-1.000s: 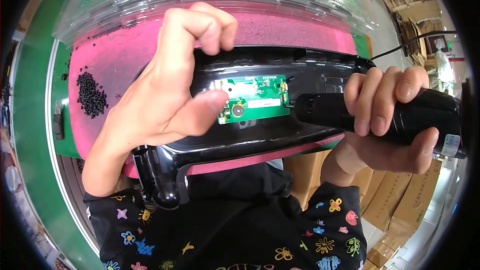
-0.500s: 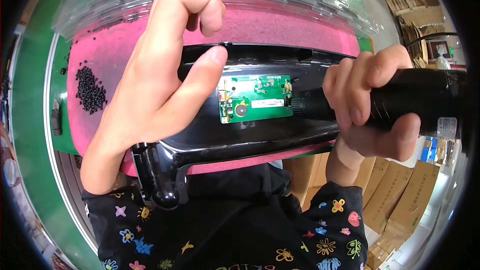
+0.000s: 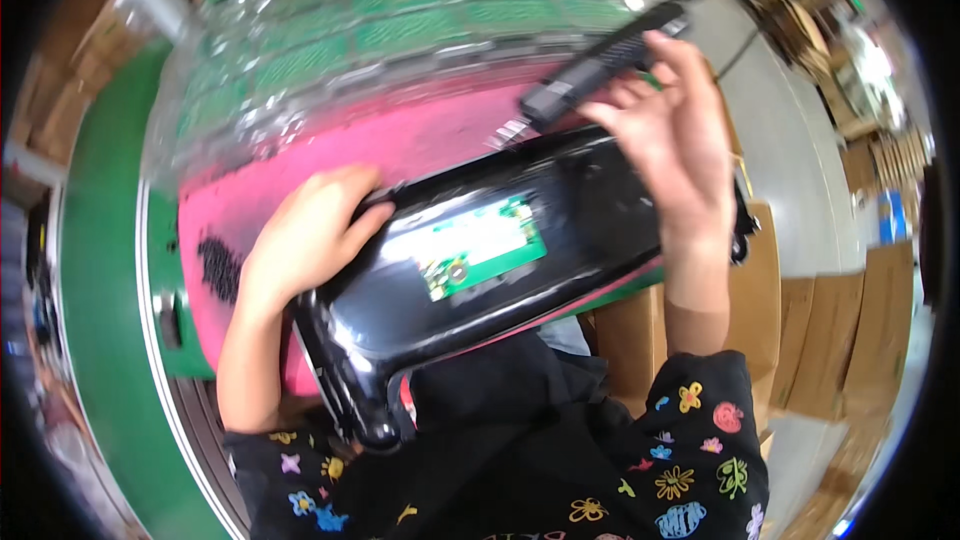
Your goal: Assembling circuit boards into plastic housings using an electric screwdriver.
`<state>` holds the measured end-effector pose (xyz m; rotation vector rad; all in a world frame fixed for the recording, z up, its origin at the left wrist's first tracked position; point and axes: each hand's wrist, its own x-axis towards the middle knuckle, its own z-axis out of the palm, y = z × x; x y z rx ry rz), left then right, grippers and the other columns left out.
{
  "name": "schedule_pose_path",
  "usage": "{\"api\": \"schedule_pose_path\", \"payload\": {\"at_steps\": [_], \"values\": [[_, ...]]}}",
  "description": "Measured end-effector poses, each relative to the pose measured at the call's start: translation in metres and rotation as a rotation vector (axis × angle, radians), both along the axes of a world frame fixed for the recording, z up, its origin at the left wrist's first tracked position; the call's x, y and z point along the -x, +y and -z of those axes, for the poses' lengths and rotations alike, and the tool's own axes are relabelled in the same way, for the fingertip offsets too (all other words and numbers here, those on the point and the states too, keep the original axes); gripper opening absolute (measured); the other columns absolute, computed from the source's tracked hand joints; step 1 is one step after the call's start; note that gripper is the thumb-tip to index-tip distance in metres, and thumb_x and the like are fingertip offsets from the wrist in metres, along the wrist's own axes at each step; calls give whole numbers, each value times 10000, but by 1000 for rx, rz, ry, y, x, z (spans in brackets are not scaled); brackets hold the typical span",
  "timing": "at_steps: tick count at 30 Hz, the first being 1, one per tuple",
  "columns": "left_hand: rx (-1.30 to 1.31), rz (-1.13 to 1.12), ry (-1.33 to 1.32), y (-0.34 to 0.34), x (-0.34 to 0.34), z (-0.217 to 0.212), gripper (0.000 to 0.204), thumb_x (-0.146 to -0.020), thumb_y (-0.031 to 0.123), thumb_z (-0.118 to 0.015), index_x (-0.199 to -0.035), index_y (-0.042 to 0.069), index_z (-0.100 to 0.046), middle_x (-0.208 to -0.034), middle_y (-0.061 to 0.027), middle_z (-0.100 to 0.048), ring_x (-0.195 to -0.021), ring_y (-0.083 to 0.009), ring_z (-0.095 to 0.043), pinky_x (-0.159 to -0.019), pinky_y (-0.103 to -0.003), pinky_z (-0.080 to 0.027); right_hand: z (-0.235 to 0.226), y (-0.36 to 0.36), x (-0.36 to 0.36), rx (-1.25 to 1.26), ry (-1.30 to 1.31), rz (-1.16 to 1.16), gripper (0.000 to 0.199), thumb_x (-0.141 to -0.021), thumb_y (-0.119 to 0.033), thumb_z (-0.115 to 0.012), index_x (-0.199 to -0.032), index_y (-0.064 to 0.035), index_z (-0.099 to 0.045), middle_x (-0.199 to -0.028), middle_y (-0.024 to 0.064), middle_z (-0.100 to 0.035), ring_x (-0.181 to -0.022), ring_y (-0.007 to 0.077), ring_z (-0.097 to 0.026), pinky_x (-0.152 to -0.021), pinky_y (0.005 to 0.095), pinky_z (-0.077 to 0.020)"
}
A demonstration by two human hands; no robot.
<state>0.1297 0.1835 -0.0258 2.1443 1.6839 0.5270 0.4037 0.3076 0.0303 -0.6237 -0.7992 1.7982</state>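
A black plastic housing (image 3: 600,210) lies slanted across the work surface, its narrow tubular arm toward my body. On it sits a green circuit board (image 3: 490,258), partly washed out by glare. My left hand (image 3: 310,235) is closed over the housing's far left edge, the thumb resting on top. My right hand (image 3: 670,135) holds a black electric screwdriver (image 3: 600,65) loosely between thumb and fingers, above the far edge of the housing. The screwdriver's light-coloured tip points down and left, away from the board. Motion smears the tool and the fingers.
A pink mat (image 3: 225,205) lies under the housing. A pile of small black screws (image 3: 218,268) is at its left. Behind stand stacked clear trays (image 3: 400,40) with green boards. Cardboard boxes (image 3: 830,340) stand at the right; a cable trails from the screwdriver.
My right hand has lifted the screwdriver off the board's right end to the far side. My left hand has come down onto the housing's edge. The whole view has tilted.
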Motion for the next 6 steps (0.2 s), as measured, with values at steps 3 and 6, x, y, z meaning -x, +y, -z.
{"api": "schedule_pose_path", "payload": {"at_steps": [3, 6], "values": [[19, -3, 109, -3, -10, -1, 229, -866, 195, -646, -885, -25, -585, -850, -240, -601, -855, -449, -575, -737, -492, -454, 25, -13, -23, -125, 63, 58, 375, -916, -135, -617, -1251, -18, -497, -1150, 115, -539, -1052, 240, -576, -962, 570, -497], [-24, -43, 129, -20, -15, -23, 286, -809, 160, -698, -1047, 14, -638, -949, -251, -637, -996, -421, -598, -880, -454, -457, 3, -50, -59, -283, -145, 224, 471, -882, -97, -649, -1314, -21, -477, -1231, 108, -527, -1093, 224, -567, -833, 430, -521]]}}
